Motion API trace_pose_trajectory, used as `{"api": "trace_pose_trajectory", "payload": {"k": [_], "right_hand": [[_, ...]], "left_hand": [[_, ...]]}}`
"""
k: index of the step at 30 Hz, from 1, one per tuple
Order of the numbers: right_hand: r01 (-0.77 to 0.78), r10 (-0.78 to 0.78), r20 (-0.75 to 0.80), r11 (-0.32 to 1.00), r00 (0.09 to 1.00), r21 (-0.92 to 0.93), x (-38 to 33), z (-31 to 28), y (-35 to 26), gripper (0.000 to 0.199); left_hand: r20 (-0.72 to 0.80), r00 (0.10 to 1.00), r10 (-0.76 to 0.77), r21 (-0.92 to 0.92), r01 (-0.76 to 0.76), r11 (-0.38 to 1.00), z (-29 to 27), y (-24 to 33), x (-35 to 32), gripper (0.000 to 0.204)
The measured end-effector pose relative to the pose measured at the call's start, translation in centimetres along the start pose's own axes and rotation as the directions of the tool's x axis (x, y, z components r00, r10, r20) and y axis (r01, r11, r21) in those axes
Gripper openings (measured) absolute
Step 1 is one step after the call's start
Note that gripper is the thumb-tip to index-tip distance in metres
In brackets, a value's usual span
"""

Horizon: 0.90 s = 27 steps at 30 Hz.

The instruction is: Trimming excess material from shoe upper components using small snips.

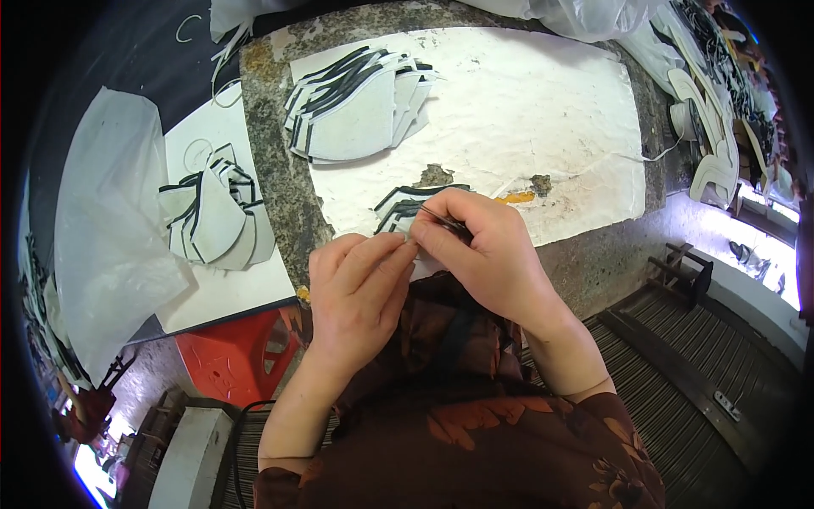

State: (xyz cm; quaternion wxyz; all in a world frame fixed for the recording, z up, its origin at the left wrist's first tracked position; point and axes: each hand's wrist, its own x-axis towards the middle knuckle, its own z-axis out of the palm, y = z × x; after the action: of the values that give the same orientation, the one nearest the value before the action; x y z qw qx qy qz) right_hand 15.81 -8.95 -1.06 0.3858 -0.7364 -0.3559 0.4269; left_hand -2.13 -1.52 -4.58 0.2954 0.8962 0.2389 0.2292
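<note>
My left hand [354,293] is closed in a pinch near the front edge of the bench, its fingertips meeting those of my right hand [487,246]. What the left fingers hold is too small and covered to name. A thin dark metal tool [448,223] lies in the grip of my right hand, mostly hidden by the fingers. Just beyond both hands rest a few white curved pieces with black edging [397,206], partly covered by the fingers. Farther back sits a larger fanned stack of similar white pieces [356,123].
A worn white sheet [543,102] covers the stone-like bench top [292,187]. To the left, more edged pieces [222,212] lie on a white board beside a translucent plastic bag [110,212]. A red stool [225,360] stands below. White strips [716,161] and a spool [682,121] are at right.
</note>
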Motion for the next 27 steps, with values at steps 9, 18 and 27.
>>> {"api": "trace_pose_trajectory", "payload": {"k": [9,18,27], "right_hand": [[0.042,-0.057,-0.101,0.989,0.993,-0.139,0.0,0.4,0.2,0.011],[0.076,-0.101,-0.105,0.973,0.989,-0.220,0.4,0.1,0.2,0.011],[0.110,-0.123,-0.061,0.977,0.991,-0.182,0.5,0.0,0.0,0.012]], "left_hand": [[-0.004,1.000,0.002,0.003,-0.002,1.000,0.0,0.0,0.2,0.033],[0.014,1.000,-0.003,0.011,0.003,1.000,-0.1,0.0,0.1,0.035],[0.025,1.000,-0.002,0.000,0.002,1.000,-0.1,0.1,0.1,0.036]]}}
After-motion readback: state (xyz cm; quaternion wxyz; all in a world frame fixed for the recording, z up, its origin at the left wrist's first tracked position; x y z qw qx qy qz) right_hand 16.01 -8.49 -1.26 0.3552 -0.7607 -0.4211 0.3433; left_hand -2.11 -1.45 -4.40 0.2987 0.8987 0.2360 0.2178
